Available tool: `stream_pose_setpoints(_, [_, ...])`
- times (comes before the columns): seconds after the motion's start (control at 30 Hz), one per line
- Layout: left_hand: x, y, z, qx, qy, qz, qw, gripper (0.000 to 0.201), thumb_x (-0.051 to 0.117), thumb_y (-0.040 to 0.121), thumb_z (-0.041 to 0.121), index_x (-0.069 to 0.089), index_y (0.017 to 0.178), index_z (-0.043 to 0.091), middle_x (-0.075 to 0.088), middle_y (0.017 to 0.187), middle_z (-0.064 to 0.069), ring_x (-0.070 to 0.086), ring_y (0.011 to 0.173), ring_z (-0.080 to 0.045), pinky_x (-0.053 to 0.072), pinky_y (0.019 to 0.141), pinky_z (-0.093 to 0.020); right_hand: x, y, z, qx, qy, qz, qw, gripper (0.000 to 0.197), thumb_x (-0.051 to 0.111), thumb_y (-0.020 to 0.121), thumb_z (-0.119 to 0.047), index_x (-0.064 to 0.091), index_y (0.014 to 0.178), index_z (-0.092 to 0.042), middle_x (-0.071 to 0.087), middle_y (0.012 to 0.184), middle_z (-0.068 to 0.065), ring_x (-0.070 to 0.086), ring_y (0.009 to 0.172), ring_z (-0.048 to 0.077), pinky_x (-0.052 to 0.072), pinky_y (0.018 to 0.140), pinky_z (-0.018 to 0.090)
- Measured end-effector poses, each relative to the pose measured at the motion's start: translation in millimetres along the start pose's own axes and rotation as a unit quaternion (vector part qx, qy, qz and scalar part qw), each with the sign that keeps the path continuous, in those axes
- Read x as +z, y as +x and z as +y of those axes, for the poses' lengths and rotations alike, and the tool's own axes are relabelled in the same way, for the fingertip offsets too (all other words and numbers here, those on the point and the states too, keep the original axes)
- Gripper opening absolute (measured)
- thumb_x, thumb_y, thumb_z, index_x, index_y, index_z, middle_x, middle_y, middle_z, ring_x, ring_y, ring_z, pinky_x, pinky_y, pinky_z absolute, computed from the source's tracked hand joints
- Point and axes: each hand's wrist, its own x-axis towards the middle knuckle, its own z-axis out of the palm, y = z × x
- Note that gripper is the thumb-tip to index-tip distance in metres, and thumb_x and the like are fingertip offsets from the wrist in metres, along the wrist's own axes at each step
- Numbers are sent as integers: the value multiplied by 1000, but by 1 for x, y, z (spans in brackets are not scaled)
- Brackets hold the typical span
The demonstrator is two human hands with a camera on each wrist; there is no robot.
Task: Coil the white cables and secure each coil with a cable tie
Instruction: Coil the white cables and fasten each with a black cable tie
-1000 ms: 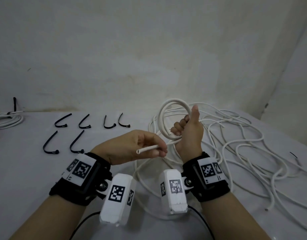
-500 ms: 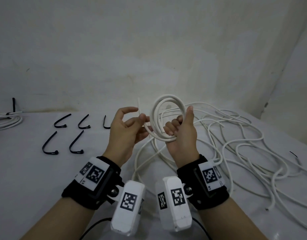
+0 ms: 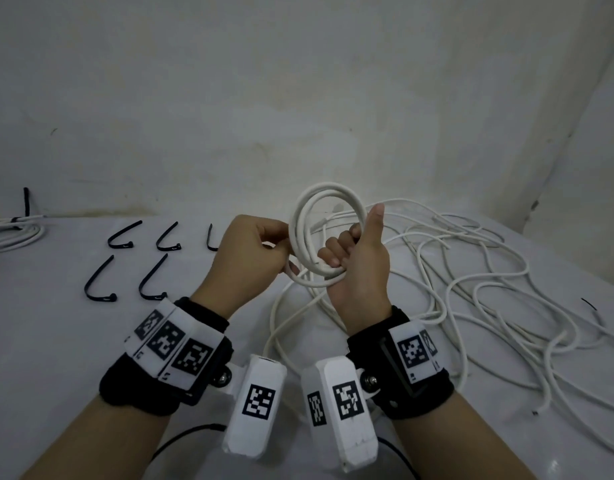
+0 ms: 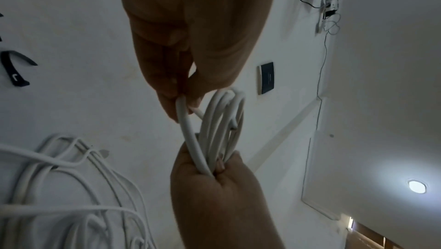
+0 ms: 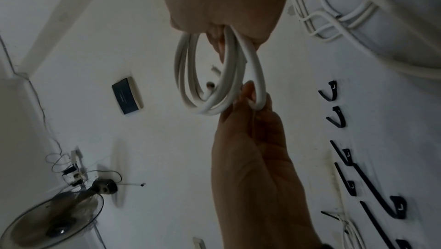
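Note:
My right hand (image 3: 336,252) holds a small coil of white cable (image 3: 321,206) upright above the table, fingers curled round its lower part and thumb raised. My left hand (image 3: 276,252) is at the coil's left side and pinches a strand of the same cable (image 4: 183,119), which runs down into the right hand (image 4: 214,187). In the right wrist view, the coil (image 5: 190,75) hangs between the right hand (image 5: 229,4) and the left fingers (image 5: 248,94). Several black cable ties (image 3: 120,237) lie in two rows on the table at the left.
A tangle of loose white cable (image 3: 489,289) spreads over the table's right half. A tied coil (image 3: 11,232) lies at the far left edge. Walls close the back and right sides. A standing fan (image 5: 54,221) shows in the wrist views.
My left hand carried the cable's free end up from in front of the coil and over to its left side, where its fingers closed on the strand. The right hand kept hold of the coil.

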Motion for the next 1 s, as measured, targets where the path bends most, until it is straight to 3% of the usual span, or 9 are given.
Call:
stream_pose_setpoints(0.1, [2, 1, -2, 22, -11, 18, 1000, 26, 53, 84, -11, 74, 83, 3, 69, 63, -9, 64, 60, -21, 52, 58, -26, 0, 0, 1, -6, -12, 3, 1000, 46, 45, 97, -47, 32, 64, -17, 21, 44, -4, 21, 35, 9, 25, 35, 19])
stream_pose_setpoints(0.17, [4, 3, -2, 21, -53, 27, 998, 27, 52, 86, -11, 74, 92, 5, 71, 75, -17, 64, 71, -33, 54, 66, -36, 0, 0, 1, -4, -8, 9, 1000, 46, 45, 97, -47, 32, 64, -17, 22, 43, -4, 21, 34, 9, 25, 34, 18])
stream_pose_setpoints(0.3, [8, 0, 4, -59, -157, -5, 986, 26, 47, 96, 0, 70, 100, 9, 70, 88, -8, 65, 80, -17, 53, 70, -21, 0, 1, 1, -20, -8, 24, 999, 45, 45, 97, -45, 32, 64, -17, 22, 42, -5, 21, 34, 9, 26, 34, 18])
stream_pose_setpoints(0.43, [8, -1, 17, -158, -257, -51, 952, 30, 41, 96, 12, 70, 93, 13, 65, 93, -8, 57, 80, -16, 53, 71, -32, -1, 0, -3, -52, -40, 44, 997, 45, 46, 98, -42, 34, 64, -15, 26, 40, -6, 25, 32, 8, 28, 34, 18])
stream_pose_setpoints(0.57, [10, -3, 19, -122, -212, -38, 969, 15, 54, 93, 11, 68, 98, 14, 67, 90, -5, 63, 75, -11, 55, 69, -33, -1, -3, 4, -73, -96, 28, 992, 45, 42, 99, -43, 35, 65, -14, 30, 38, -7, 30, 31, 8, 31, 37, 21])
stream_pose_setpoints(0.73, [2, 1, 11, -105, -193, -7, 976, 29, 48, 93, -7, 64, 101, 16, 67, 87, 0, 66, 70, -3, 56, 62, -23, -3, -2, 16, -86, -165, -43, 982, 43, 42, 98, -43, 39, 69, -12, 33, 44, -5, 37, 37, 9, 44, 48, 26])
stream_pose_setpoints(0.8, [-2, 3, 8, -112, -174, -8, 978, 31, 45, 94, -7, 63, 100, 17, 66, 87, 0, 64, 67, -1, 54, 66, -28, -8, 1, 15, -135, -241, -77, 958, 39, 42, 98, -42, 45, 76, -10, 39, 49, -3, 44, 43, 12, 47, 51, 26])
stream_pose_setpoints(0.9, [-6, 6, 6, -121, -157, -14, 980, 31, 42, 95, -6, 63, 99, 17, 62, 83, 0, 59, 61, -4, 50, 72, -31, -13, 4, 8, -234, -362, -126, 893, 22, 46, 98, -35, 52, 96, -15, 52, 57, -2, 55, 48, 13, 46, 54, 27])
stream_pose_setpoints(1.0, [-10, 7, 9, -126, -160, -29, 979, 29, 43, 96, -3, 64, 102, 14, 58, 73, -2, 52, 60, -10, 44, 69, -28, -14, 4, 0, -292, -419, -173, 842, 21, 49, 99, -26, 51, 118, -20, 60, 85, -1, 60, 49, 15, 46, 51, 22])
